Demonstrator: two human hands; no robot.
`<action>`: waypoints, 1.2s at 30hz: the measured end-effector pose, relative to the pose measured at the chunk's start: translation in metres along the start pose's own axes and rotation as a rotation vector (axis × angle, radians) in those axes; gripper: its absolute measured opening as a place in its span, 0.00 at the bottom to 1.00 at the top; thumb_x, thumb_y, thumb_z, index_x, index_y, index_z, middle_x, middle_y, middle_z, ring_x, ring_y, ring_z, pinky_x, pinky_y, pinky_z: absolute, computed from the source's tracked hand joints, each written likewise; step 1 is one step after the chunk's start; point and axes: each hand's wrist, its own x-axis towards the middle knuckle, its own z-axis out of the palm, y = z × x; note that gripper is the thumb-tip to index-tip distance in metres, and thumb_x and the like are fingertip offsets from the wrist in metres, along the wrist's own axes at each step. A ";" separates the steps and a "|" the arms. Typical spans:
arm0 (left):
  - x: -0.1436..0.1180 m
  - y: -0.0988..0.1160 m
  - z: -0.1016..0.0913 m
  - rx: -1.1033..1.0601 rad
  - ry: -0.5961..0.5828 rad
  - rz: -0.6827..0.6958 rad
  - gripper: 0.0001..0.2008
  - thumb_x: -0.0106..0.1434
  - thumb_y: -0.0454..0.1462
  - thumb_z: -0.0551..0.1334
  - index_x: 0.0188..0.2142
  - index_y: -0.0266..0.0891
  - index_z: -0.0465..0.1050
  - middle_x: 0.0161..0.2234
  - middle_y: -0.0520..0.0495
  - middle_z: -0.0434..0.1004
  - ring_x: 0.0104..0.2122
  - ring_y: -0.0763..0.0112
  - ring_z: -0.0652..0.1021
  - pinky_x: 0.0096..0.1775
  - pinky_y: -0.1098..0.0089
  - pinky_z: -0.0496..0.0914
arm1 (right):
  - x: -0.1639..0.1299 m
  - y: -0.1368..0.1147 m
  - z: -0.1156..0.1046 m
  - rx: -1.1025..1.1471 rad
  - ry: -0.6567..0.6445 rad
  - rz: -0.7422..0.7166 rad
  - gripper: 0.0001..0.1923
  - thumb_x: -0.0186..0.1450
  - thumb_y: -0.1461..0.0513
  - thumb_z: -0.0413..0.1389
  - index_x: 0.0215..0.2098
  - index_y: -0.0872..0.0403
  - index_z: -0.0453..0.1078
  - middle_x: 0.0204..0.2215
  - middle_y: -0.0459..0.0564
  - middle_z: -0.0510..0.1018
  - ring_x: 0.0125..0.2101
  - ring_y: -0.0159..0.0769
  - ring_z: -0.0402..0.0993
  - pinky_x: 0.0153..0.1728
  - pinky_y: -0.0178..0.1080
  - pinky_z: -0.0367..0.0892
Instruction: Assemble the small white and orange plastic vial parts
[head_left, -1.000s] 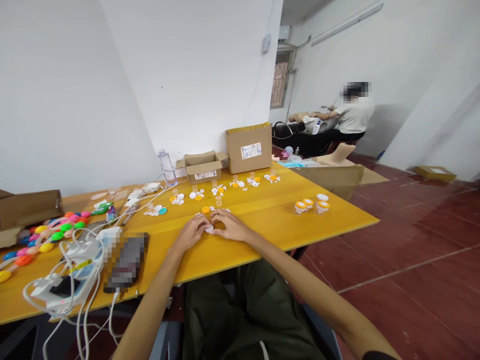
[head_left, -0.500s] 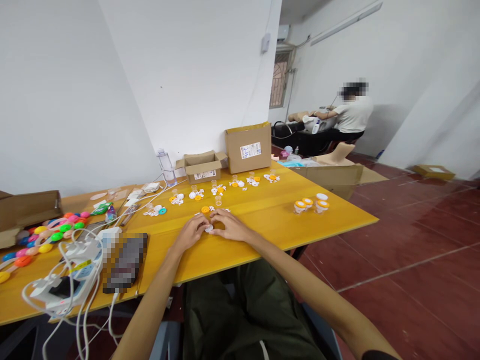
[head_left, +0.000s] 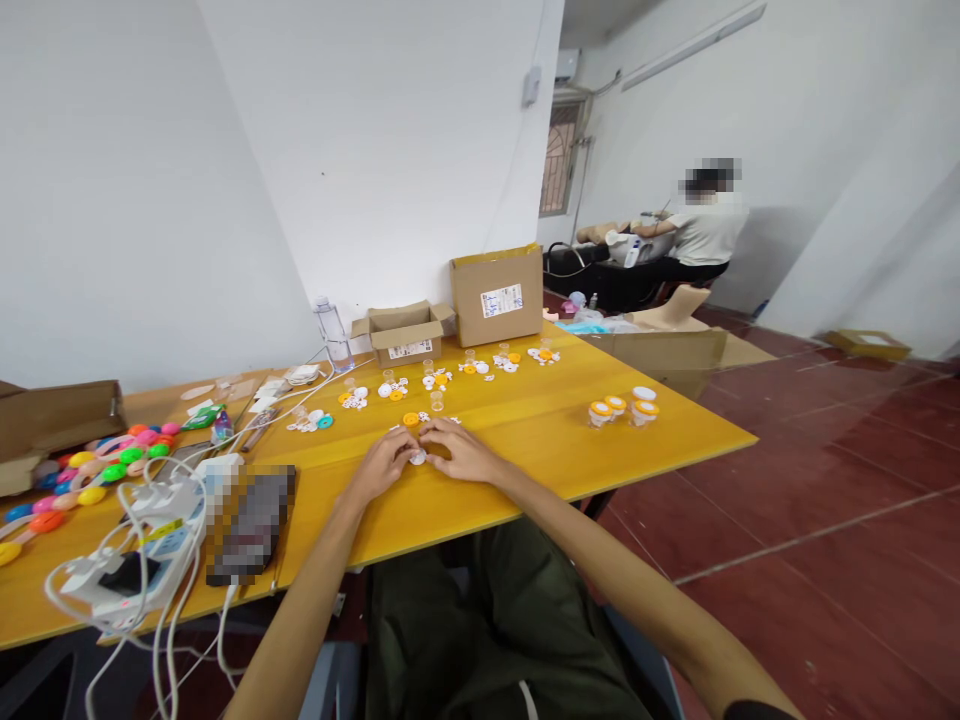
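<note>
Both hands meet over the near part of the yellow table (head_left: 540, 460). Between them is a small round whitish disc (head_left: 418, 458), its details too small to make out. My left hand (head_left: 387, 464) pinches the disc from the left. From the other side my right hand (head_left: 457, 452) closes on it, thumb against its edge and fingers curled above. Just beyond the fingertips lie an orange ring-shaped lid (head_left: 410, 419) and a small clear cup (head_left: 437, 401). Small white pieces are scattered beside them, partly hidden by my fingers.
Several clusters of white pieces, lids and clear cups (head_left: 439, 379) line the back. Orange-lidded jars (head_left: 601, 411) stand right. Cardboard boxes (head_left: 496, 298) and a clear bottle (head_left: 333, 335) are by the wall. Left are a power strip (head_left: 172, 545), phone (head_left: 255, 525) and cables. Another person (head_left: 709, 232) sits far right.
My hands and the disc stay almost in place, with only a slight shift of the fingers. In the background the other person's head and arm have moved a little.
</note>
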 end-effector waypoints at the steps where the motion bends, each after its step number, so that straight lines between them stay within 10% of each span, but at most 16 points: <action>1: 0.000 0.000 0.000 -0.001 0.000 0.002 0.11 0.68 0.38 0.55 0.29 0.40 0.69 0.31 0.47 0.74 0.36 0.65 0.74 0.42 0.66 0.69 | 0.000 0.000 0.000 -0.011 -0.012 -0.008 0.14 0.62 0.68 0.58 0.44 0.49 0.75 0.49 0.51 0.75 0.52 0.42 0.71 0.54 0.45 0.66; 36: -0.001 -0.001 0.000 0.010 0.002 0.001 0.12 0.69 0.39 0.55 0.30 0.40 0.71 0.31 0.48 0.73 0.35 0.66 0.74 0.41 0.66 0.69 | 0.002 0.011 0.006 -0.010 0.037 0.012 0.16 0.63 0.72 0.51 0.40 0.50 0.76 0.47 0.51 0.75 0.51 0.40 0.71 0.54 0.45 0.66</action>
